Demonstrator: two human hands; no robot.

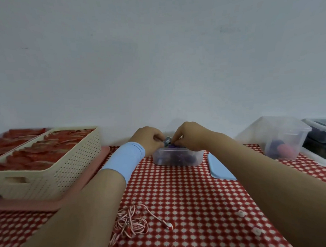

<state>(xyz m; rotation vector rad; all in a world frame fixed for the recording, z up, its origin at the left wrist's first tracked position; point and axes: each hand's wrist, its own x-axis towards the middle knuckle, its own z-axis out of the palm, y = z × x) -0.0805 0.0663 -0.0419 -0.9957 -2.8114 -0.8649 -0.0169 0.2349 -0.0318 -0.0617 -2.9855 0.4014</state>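
Clear plastic tub (pixel 177 158) of purple bits (pixel 173 146), left hand (pixel 150 140) and right hand (pixel 190 137) pinching a seemingly blue-grey tangle (pixel 167 141) over it

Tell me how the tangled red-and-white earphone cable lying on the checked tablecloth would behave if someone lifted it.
The tangled red-and-white earphone cable looks thin and loosely looped, so it is probably floppy and light and would sag. Its loose white-and-red earbud and trailing strand would likely dangle, and loops may snag each other.
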